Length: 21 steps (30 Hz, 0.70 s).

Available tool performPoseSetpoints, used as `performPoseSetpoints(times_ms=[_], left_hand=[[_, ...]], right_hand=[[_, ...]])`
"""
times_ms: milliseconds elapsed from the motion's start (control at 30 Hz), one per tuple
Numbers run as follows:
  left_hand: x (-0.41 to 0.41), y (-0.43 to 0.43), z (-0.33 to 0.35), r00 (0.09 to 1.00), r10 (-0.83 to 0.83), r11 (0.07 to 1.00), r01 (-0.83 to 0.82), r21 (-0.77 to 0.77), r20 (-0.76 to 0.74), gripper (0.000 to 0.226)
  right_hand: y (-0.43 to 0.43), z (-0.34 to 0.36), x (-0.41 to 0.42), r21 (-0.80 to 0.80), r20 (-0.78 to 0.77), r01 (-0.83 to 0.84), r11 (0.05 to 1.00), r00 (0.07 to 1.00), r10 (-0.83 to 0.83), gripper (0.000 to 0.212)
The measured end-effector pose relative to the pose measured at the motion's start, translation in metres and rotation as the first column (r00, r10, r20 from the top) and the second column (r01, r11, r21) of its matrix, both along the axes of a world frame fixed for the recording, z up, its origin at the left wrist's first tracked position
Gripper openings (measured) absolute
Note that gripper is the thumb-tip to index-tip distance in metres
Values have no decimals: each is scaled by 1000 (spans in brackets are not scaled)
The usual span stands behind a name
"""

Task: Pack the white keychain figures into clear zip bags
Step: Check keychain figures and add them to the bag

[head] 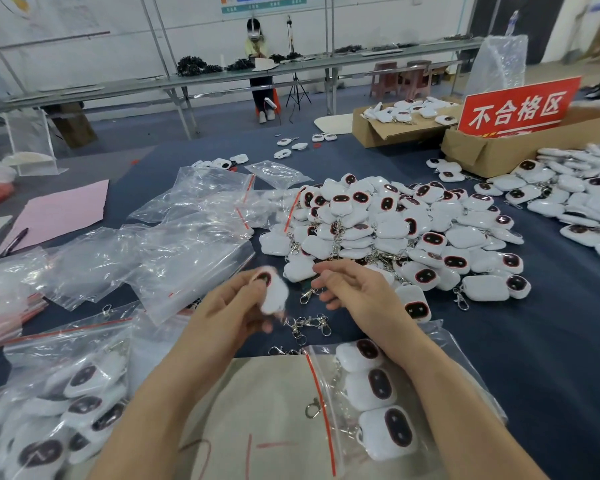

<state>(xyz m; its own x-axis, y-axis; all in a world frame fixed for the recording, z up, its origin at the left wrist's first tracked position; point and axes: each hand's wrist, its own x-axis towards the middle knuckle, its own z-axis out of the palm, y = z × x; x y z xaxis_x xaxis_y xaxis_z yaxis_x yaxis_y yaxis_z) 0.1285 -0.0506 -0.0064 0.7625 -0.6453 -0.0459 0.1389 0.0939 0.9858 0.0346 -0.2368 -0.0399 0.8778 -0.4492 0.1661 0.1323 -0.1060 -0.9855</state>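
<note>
The left grip (236,303) clasps a blurred white keychain figure (272,292); the right grip (354,289), just beside it, curls loosely, empty, above a part-filled zip bag (326,427).

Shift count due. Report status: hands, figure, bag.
Left hand gripping one blurred white figure. Right hand empty, fingers curled. Zip bag on lap, three figures inside. Loose clasps between.

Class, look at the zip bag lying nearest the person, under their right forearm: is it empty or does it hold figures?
Holds figures. Three white keychain figures show through the clear zip bag, stacked in a column.
</note>
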Motion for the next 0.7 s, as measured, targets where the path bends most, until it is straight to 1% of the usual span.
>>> performPoseSetpoints(times_ms=[67,167,200,333,367,467,567,633,700], left_hand=[[-7,19,1,1000,-16,994,19,107,-24,26],[-28,36,7,994,-109,943,109,314,-18,21],[-35,38,8,992,-130,930,123,347,-4,21],[-59,39,11,980,-187,882,136,451,69,41],[-63,39,10,978,-197,871,144,470,65,40],[-67,39,5,980,-198,831,158,533,18,26],[-72,33,8,979,-201,828,183,529,-25,12],[-74,26,13,970,-243,823,210,527,-7,14],[-75,21,15,964,-263,816,200,543,41,17]], right_hand=[[-1,0,1,-3,4,-4,1000,1000,4,19],[-2,-1,2,0,2,-6,1000,1000,6,22],[-2,-1,2,4,0,-5,1000,1000,5,22],[-1,-2,3,23,-2,6,1000,1000,-6,22],[0,-2,3,26,-2,8,1000,1000,-8,23],[0,-1,3,26,-6,6,1000,1000,-6,23],[0,-1,3,21,-12,7,1000,1000,-7,22],[1,-1,3,21,-9,10,1000,1000,-9,23],[1,-2,3,16,-6,8,1000,1000,-8,24]])
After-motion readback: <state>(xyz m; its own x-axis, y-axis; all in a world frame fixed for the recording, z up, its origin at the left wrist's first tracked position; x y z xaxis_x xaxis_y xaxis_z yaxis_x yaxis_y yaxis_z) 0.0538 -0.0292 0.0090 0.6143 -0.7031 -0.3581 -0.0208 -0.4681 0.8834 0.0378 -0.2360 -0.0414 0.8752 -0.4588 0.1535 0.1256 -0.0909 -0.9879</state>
